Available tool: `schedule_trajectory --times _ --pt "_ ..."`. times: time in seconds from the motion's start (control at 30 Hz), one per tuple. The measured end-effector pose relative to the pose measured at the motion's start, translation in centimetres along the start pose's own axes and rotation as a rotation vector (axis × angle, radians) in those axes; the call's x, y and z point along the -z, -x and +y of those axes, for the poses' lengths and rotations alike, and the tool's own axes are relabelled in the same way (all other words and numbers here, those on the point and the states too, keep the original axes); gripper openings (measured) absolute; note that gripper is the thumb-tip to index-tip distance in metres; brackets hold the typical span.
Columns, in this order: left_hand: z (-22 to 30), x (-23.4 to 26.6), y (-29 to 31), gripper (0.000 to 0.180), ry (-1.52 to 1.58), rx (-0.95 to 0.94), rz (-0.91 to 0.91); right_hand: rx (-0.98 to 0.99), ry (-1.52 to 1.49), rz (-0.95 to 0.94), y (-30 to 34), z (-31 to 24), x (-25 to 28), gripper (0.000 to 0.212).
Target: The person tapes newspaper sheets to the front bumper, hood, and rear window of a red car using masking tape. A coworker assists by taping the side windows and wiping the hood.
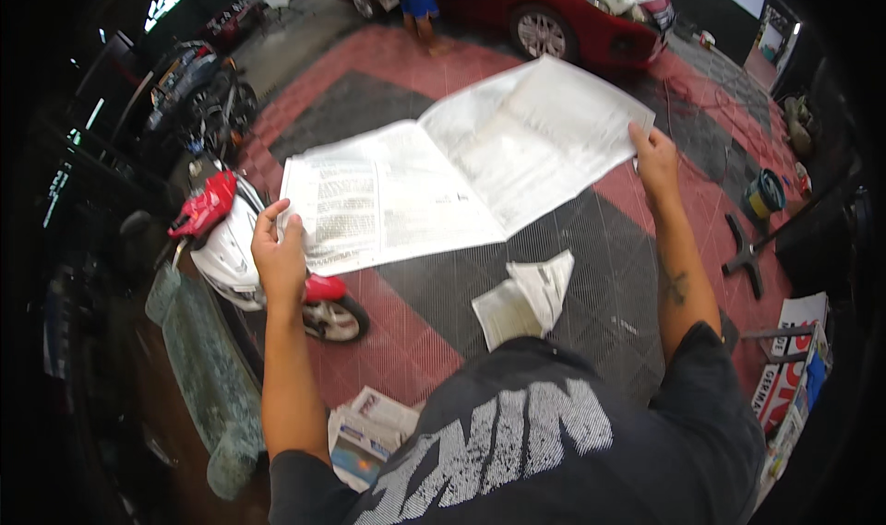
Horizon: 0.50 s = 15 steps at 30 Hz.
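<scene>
A wide newspaper sheet [397, 188] is spread out in front of me, held up above the floor with a fold running down its middle. At its left edge my left hand [280, 253] pinches the paper between thumb and fingers. My right hand [657, 161] grips the far right corner, that arm stretched further forward. Below the sheet, a crumpled piece of newspaper [521, 299] lies on the dark tiles near my body. More folded newspapers [369, 433] are by my left elbow, partly hidden by my sleeve.
A white and red scooter [226, 248] stands at left beside a worn greenish padded bench [203, 377]. Further back are motorcycles [198, 96], a red car [480, 4] and a person [418, 8]. A bucket [764, 193], a black stand base [743, 256] and a printed box [789, 368] are at right.
</scene>
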<state>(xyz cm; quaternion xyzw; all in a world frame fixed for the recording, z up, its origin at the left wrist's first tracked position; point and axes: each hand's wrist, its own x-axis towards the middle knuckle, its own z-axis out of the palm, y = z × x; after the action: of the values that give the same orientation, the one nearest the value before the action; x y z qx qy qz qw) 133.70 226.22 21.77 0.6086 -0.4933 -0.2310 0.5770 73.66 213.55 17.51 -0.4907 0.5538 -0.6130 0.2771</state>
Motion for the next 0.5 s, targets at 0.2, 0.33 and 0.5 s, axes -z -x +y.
schedule_trajectory --times 0.2,0.33,0.5 --pt "-9.2 2.1 6.0 0.027 0.088 0.279 0.024 -0.170 0.119 -0.189 4.6 4.6 -1.0 0.035" --pt "-11.9 5.8 10.3 0.036 0.172 0.524 -0.044 -0.300 0.017 -0.175 7.0 4.3 -3.0 0.034" --pt "-12.2 10.4 15.0 0.068 0.582 0.612 -0.132 -0.204 0.239 -0.185 10.0 4.8 -5.0 0.036"
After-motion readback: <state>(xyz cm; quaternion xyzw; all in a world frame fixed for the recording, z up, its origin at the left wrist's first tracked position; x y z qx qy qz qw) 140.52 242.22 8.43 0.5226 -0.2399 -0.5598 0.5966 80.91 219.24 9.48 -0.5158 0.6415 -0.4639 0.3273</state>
